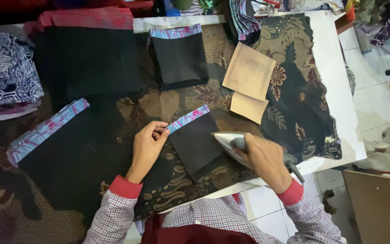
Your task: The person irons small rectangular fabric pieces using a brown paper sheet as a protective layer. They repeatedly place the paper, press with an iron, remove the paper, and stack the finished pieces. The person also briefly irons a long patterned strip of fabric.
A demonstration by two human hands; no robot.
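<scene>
Head view, seen from above: brown batik cloth [290, 90] with leaf and flower motifs covers a white table [339, 68] that serves as the ironing surface, beside a pale tiled floor [375, 99] at the right. Near the table's front edge lies a black fabric piece [197, 144] with a blue-and-pink patterned band along its upper edge. Left hand [146, 147]: thumb and fingers are closed in a pinch on the left end of that band. Right hand [265, 158]: fingers are wrapped fully around the handle of a metal iron [229, 140], whose pointed soleplate rests on the right side of the black piece. Farther back lie a similar finished piece [179, 56], two tan paper rectangles [249, 72], a larger black panel with a patterned band [46, 131], and stacked folded fabrics [7, 72] at the left.
</scene>
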